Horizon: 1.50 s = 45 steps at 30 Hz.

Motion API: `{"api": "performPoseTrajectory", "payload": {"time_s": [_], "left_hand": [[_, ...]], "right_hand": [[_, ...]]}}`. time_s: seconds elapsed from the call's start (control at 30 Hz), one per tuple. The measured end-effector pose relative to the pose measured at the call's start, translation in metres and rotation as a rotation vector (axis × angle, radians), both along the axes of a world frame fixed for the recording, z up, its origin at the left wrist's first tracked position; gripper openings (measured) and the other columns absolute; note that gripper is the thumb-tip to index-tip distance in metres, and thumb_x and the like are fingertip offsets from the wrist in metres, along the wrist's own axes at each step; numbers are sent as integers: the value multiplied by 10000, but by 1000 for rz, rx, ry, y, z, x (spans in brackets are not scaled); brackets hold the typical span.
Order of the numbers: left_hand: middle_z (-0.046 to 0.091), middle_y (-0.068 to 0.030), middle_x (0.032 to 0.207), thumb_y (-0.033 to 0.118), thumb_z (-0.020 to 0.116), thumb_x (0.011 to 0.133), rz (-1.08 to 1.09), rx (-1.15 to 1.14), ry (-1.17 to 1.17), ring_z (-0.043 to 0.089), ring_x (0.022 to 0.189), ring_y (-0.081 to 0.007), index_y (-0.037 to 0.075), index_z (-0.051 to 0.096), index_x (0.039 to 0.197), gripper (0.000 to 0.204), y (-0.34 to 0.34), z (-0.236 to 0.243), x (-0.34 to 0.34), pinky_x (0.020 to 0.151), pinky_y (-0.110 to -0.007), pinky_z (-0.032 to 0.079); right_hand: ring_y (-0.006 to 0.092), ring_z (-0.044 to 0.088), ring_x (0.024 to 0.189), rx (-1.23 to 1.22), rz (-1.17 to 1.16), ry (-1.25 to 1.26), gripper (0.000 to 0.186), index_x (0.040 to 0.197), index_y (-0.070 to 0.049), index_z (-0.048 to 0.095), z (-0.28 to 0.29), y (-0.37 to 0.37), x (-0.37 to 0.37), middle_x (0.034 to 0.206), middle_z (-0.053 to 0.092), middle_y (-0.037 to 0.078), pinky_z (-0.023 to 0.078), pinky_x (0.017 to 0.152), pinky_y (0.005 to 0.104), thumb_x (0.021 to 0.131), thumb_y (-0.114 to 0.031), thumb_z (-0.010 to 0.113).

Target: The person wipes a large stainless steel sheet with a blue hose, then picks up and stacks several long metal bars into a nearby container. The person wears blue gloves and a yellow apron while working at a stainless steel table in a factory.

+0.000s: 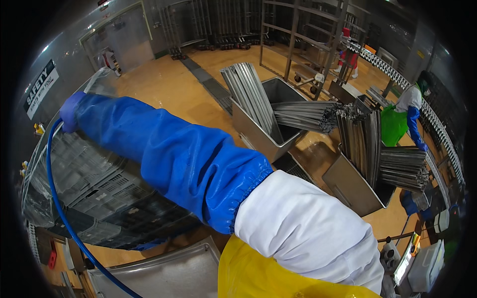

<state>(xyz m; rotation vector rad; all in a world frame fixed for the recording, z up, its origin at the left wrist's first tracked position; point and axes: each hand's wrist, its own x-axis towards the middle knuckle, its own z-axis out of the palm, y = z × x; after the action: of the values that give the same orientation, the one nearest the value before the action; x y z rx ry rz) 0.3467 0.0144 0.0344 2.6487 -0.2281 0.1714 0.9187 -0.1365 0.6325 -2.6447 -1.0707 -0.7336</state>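
Note:
My right arm, in a white sleeve and a blue waterproof sleeve cover (pixel 189 154), stretches across the view to the upper left. At its end my right hand (pixel 73 112), in a purple glove, is closed where a blue hose (pixel 58 198) meets it. The hose hangs from the hand and curves down to the lower edge. Just beneath the hand and forearm stand dark stacked crates (pixel 107 193), partly under clear plastic film (pixel 37 193). The fingertips are hidden from this side. My left hand is out of the picture.
Two metal bins (pixel 258 134) (pixel 343 186) hold bundles of metal rods (pixel 251 94). Behind them stands a tall wheeled rack (pixel 293 39). At right, a person in a green apron (pixel 392 126) stands beside a conveyor rail (pixel 439 124). A metal table (pixel 164 270) is near me.

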Motion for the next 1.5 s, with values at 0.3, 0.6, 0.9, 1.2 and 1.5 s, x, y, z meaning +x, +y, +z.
{"api": "performPoseTrajectory", "payload": {"time_s": [0.3,0.6,0.9,1.2,1.5], "left_hand": [[593,-87,1319,218,736,802,147,-67,49,540,1257,-316,189,648,1247,455,48,-17,-69,1071,-457,392],[574,-83,1354,254,739,793,342,-202,121,512,1306,-316,203,643,1266,485,137,-96,-241,1109,-461,358],[433,-77,1503,324,792,715,398,-482,357,362,1441,-293,173,499,1432,788,152,-132,-316,1177,-489,254],[399,-73,1520,359,777,724,356,-737,405,340,1446,-292,156,431,1474,850,155,-132,-317,1184,-477,233],[448,-76,1481,404,735,763,493,-1090,320,389,1407,-294,155,469,1438,767,136,-98,-302,1167,-485,255]], "right_hand": [[328,704,987,61,98,35,471,1176,-186,742,-28,85,8,1057,736,143,554,883,447,880,-541,647],[386,671,1050,4,67,-32,490,1195,-157,717,-38,157,-90,1120,722,171,522,922,466,956,-563,580],[383,673,994,14,68,-19,404,1179,-126,718,-53,191,-90,1061,726,175,519,879,448,965,-450,609],[380,688,950,26,96,-75,539,1044,-64,715,-56,192,-87,994,721,194,525,844,471,942,-582,604],[386,685,961,28,105,-83,515,1083,-78,721,-52,191,-94,1000,723,199,522,853,477,956,-560,589]]}}
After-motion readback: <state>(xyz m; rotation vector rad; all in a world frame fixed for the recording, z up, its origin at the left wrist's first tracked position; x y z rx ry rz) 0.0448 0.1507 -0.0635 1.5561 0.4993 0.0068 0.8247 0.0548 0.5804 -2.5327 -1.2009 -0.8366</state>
